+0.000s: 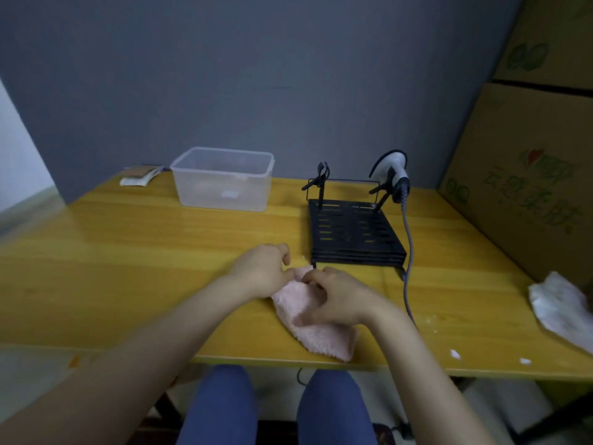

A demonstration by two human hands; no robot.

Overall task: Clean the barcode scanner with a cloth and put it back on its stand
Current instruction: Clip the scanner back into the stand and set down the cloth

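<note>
Yellow wooden table (128,252), grey wall (224,75)

A fluffy pink terry cloth (316,329) lies on a glossy, yellow wood-grain table (128,252). The slotted stand (353,234) looks like matt black metal, and the barcode scanner (396,173) like smooth white and black plastic. The storage box (223,179) is frosted translucent plastic; the cartons (526,175) are matt brown cardboard.
</note>
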